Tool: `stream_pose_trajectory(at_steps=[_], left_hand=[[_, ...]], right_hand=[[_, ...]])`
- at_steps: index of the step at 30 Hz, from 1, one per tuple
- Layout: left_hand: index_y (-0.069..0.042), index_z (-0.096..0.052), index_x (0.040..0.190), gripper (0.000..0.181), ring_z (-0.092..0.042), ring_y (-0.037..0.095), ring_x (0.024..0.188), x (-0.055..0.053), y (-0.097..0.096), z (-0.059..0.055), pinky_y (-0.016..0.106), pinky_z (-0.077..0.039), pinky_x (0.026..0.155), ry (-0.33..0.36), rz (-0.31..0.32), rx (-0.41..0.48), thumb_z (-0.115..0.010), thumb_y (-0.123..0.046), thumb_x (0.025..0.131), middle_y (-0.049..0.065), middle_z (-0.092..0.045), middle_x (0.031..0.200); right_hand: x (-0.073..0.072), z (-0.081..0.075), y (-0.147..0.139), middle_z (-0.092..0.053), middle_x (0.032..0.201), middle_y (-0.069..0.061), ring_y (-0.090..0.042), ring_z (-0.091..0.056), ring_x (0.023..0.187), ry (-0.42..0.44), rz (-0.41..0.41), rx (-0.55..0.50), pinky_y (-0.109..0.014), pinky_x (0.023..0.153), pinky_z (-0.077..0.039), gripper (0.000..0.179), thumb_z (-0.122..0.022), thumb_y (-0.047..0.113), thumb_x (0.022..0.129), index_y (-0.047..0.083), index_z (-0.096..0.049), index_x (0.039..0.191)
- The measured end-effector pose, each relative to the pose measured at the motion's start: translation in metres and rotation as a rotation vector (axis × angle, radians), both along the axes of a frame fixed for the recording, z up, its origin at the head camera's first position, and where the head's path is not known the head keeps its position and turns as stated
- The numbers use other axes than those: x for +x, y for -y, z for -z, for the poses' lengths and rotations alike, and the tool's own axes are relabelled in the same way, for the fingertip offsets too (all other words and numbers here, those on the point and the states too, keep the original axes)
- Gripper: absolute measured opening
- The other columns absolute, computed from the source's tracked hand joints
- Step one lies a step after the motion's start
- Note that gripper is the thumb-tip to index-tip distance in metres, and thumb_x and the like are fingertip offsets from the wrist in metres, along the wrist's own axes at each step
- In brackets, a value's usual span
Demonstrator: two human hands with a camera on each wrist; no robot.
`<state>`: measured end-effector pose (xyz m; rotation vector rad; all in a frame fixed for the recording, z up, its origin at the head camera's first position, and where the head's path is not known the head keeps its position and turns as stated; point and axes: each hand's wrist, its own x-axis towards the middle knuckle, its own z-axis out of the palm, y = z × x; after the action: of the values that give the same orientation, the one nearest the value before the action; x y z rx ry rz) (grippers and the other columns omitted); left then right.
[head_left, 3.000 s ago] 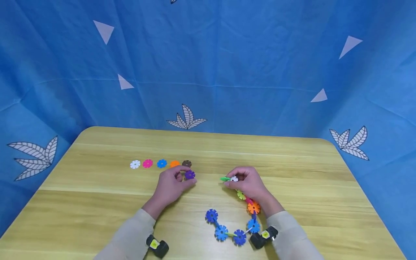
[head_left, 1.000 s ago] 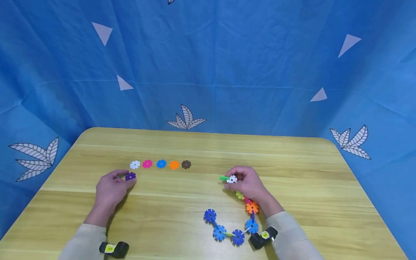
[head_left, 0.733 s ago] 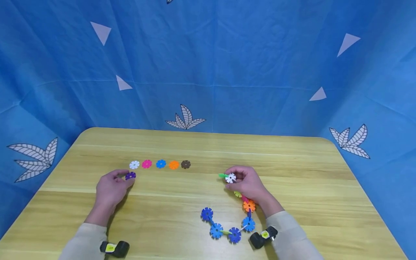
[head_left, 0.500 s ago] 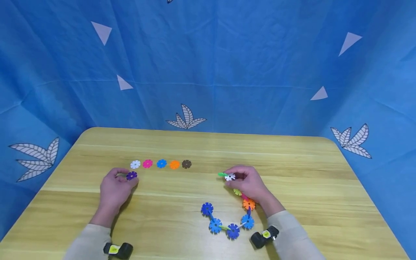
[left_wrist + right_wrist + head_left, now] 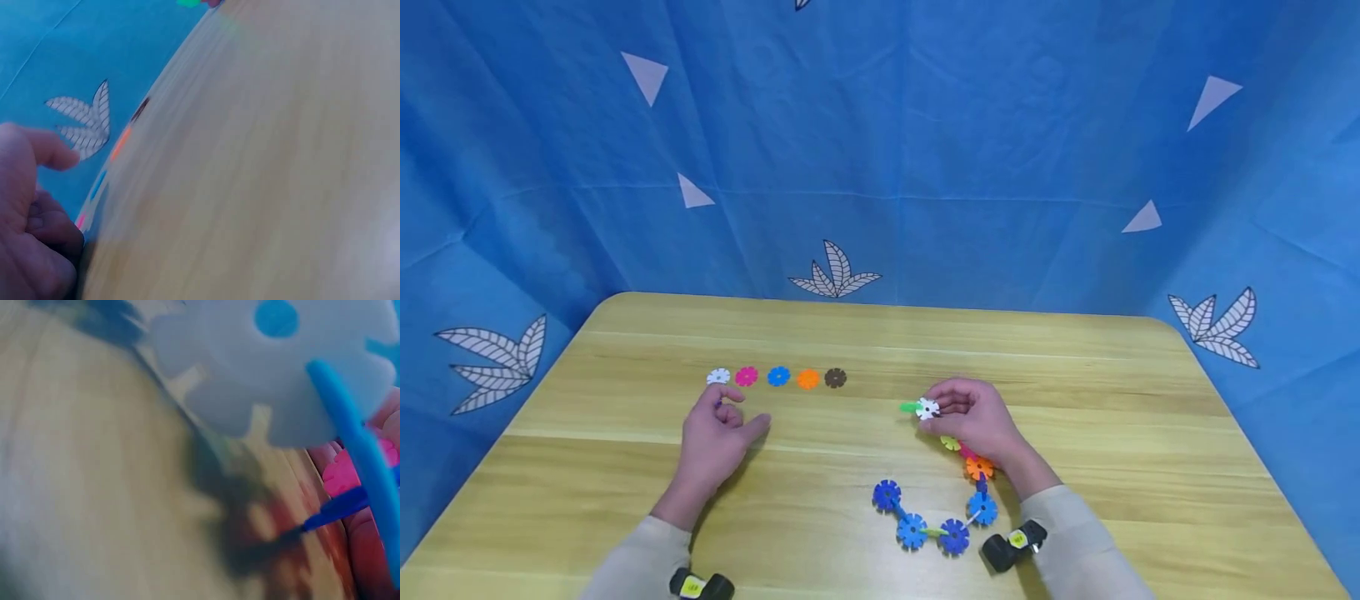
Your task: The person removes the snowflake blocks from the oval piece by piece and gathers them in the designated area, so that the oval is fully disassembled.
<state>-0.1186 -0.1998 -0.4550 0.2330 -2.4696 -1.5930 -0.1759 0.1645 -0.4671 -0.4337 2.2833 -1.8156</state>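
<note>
My left hand (image 5: 715, 437) is over the left of the table, thumb and index finger spread apart with nothing visible between them. Behind its fingers peeks a sliver of a purple snowflake disc (image 5: 718, 404); the rest is hidden. Just beyond lies a white snowflake disc (image 5: 718, 377). On the right, my right hand (image 5: 973, 421) pinches a white disc (image 5: 928, 408) near the end of a chain of interlocked snowflake discs, a green disc (image 5: 911, 407) sticking out leftward from it. The chain (image 5: 954, 537) curves down and left, ending at a dark blue disc (image 5: 887, 495).
A row of loose discs continues right of the white one: pink (image 5: 747, 377), blue (image 5: 778, 376), orange (image 5: 808, 379) and brown (image 5: 835, 378). The wooden table (image 5: 1075, 358) ends at a blue patterned curtain (image 5: 895, 150).
My left hand carried the purple disc from near the brown disc to below the white one, then let it go and moved slightly right. My right hand keeps holding the chain, which shifted slightly.
</note>
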Motion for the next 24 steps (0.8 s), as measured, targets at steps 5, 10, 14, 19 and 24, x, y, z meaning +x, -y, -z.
stream_pose_trajectory(at_steps=[5,10,14,19,24], left_hand=[[-0.002,-0.055,0.109,0.037,-0.034,0.012,0.052,-0.004,-0.017,0.0,0.029,-0.041,0.059,0.013,0.126,0.021,-0.08,-0.004,0.082,-0.001,-0.039,0.061],[-0.002,-0.059,0.108,0.036,-0.036,0.012,0.053,-0.009,-0.036,0.001,0.031,-0.044,0.066,0.007,0.212,0.058,-0.081,-0.004,0.08,-0.001,-0.041,0.06],[-0.003,-0.061,0.106,0.034,-0.036,0.013,0.054,-0.012,-0.054,0.002,0.033,-0.044,0.071,-0.006,0.245,0.095,-0.082,-0.002,0.079,-0.001,-0.04,0.06],[-0.004,-0.064,0.106,0.032,-0.036,0.013,0.054,-0.015,-0.075,0.003,0.036,-0.044,0.075,-0.015,0.294,0.104,-0.082,-0.002,0.079,-0.003,-0.039,0.06],[-0.005,-0.065,0.105,0.029,-0.036,0.012,0.054,-0.018,-0.094,0.006,0.037,-0.044,0.075,-0.022,0.351,0.096,-0.082,-0.004,0.081,-0.004,-0.038,0.059]], right_hand=[[0.0,0.0,-0.002,-0.07,0.098,-0.011,-0.029,-0.067,0.087,-0.009,-0.043,0.001,-0.035,0.076,-0.056,0.032,-0.085,0.007,0.078,0.006,-0.075,0.108],[-0.001,-0.001,-0.004,-0.07,0.103,-0.012,-0.028,-0.067,0.091,-0.011,-0.085,0.001,-0.034,0.079,-0.055,0.035,-0.082,0.001,0.079,0.002,-0.073,0.114],[-0.001,-0.001,-0.003,-0.069,0.106,-0.013,-0.027,-0.066,0.092,-0.014,-0.097,0.008,-0.033,0.08,-0.055,0.037,-0.081,-0.001,0.08,0.001,-0.072,0.116],[-0.001,-0.002,-0.002,-0.069,0.105,-0.013,-0.027,-0.066,0.091,0.002,-0.09,0.013,-0.033,0.079,-0.055,0.037,-0.08,-0.001,0.08,0.001,-0.071,0.116],[-0.002,-0.001,-0.001,-0.069,0.104,-0.012,-0.028,-0.066,0.091,0.017,-0.078,0.029,-0.033,0.079,-0.055,0.036,-0.081,0.0,0.08,0.002,-0.072,0.115]])
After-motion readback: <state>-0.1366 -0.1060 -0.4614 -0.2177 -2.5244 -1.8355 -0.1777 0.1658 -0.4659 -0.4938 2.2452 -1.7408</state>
